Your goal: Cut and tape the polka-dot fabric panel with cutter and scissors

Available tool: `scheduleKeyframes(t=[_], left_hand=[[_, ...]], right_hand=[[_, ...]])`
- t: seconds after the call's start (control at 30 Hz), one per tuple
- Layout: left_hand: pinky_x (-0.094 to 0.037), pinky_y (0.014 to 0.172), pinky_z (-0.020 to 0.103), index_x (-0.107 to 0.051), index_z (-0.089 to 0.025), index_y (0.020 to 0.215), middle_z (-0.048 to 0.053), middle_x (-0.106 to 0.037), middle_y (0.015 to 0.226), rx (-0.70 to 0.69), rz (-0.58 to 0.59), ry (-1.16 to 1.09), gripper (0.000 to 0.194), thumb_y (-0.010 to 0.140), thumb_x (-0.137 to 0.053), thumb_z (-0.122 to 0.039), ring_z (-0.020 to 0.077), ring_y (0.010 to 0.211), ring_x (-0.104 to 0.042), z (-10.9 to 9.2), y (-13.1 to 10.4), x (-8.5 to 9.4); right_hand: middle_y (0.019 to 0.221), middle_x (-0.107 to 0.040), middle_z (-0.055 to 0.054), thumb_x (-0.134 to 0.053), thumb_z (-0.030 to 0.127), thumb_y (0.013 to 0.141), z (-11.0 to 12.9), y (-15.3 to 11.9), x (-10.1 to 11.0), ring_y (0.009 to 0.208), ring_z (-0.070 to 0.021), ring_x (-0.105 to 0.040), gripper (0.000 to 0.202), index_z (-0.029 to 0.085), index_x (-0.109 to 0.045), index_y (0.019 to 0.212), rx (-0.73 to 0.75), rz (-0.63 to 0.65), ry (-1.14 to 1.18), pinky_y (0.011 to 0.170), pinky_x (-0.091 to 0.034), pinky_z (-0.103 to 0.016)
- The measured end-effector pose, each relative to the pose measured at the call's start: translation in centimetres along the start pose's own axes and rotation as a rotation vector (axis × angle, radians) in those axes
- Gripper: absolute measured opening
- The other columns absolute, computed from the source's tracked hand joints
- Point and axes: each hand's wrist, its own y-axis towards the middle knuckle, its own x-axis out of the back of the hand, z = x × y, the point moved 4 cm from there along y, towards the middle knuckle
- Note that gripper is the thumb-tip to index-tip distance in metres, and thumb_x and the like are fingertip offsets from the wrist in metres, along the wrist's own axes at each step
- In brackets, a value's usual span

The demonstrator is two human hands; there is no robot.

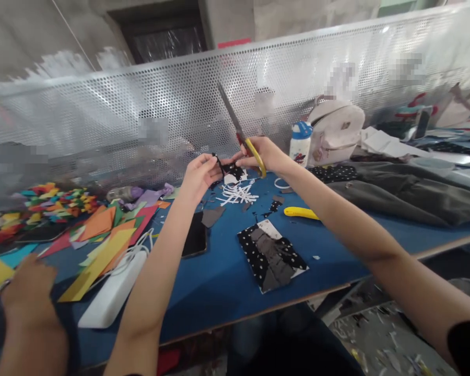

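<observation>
Above the far part of the blue table, my left hand (199, 177) pinches a small black fabric scrap with light spots (234, 170). My right hand (269, 154) carries yellow-handled scissors (230, 109), blades pointing up and away from the cloth. Its fingertips also meet the scrap's right side. Just beneath lies a heap of white paper strips (238, 194). Nearer to me is a card (274, 256) covered with grey and black dotted fabric pieces. A yellow-handled tool (301, 212) rests right of it, partly behind my right forearm. Small grey and black offcuts are scattered around.
At left are a co-worker's hand (29, 287), coloured papers (105, 256), a white power strip (115, 292) and a black phone (196, 237). A bottle (301, 143), backpack (335, 130) and dark garment (407, 190) stand right. A perforated metal screen (203, 99) runs behind.
</observation>
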Motion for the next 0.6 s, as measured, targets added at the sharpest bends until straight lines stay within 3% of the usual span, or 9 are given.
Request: scheduleKeyframes(t=[0.1, 0.27, 0.43, 0.6], left_hand=[[-0.058, 0.084, 0.035, -0.049, -0.019, 0.081, 0.006, -0.075, 0.091, -0.025, -0.022, 0.011, 0.03, 0.081, -0.075, -0.034, 0.021, 0.087, -0.073, -0.2, 0.2, 0.9], [-0.059, 0.079, 0.035, -0.047, -0.019, 0.081, 0.005, -0.074, 0.092, 0.02, -0.052, 0.056, 0.033, 0.08, -0.076, -0.036, 0.0213, 0.082, -0.075, 1.0, 0.8, 2.7], [-0.058, 0.066, 0.03, -0.056, -0.016, 0.091, 0.005, -0.071, 0.091, 0.149, -0.108, 0.186, 0.024, 0.089, -0.07, -0.035, 0.0165, 0.071, -0.071, 4.6, 1.5, 5.0], [-0.058, 0.076, 0.035, -0.06, -0.013, 0.117, 0.008, -0.064, 0.109, 0.291, -0.186, 0.346, 0.027, 0.096, -0.061, -0.031, 0.0178, 0.089, -0.066, 8.9, 1.3, 8.1]], right_hand=[[0.071, -0.063, 0.0, -0.086, 0.027, 0.062, -0.5, 1.9, -0.8, 0.059, -0.0086, -0.056, 0.042, 0.018, -0.047, 0.072, -0.007, -0.004, -0.056, 0.052, -0.048, -0.022], [0.06, -0.056, 0.005, -0.085, 0.024, 0.062, -3.5, 3.9, -0.7, 0.051, -0.0078, -0.051, 0.039, 0.017, -0.048, 0.072, -0.072, 0.009, -0.131, 0.048, -0.044, -0.022], [0.057, -0.05, 0.006, -0.084, 0.028, 0.065, -6.0, 4.3, 1.2, 0.053, -0.0091, -0.049, 0.039, 0.018, -0.047, 0.071, -0.096, 0.008, -0.223, 0.051, -0.042, -0.024], [0.058, -0.046, 0.005, -0.084, 0.028, 0.066, -7.0, 4.2, 1.6, 0.056, -0.0101, -0.043, 0.036, 0.017, -0.049, 0.069, -0.101, 0.024, -0.349, 0.051, -0.033, -0.025]])
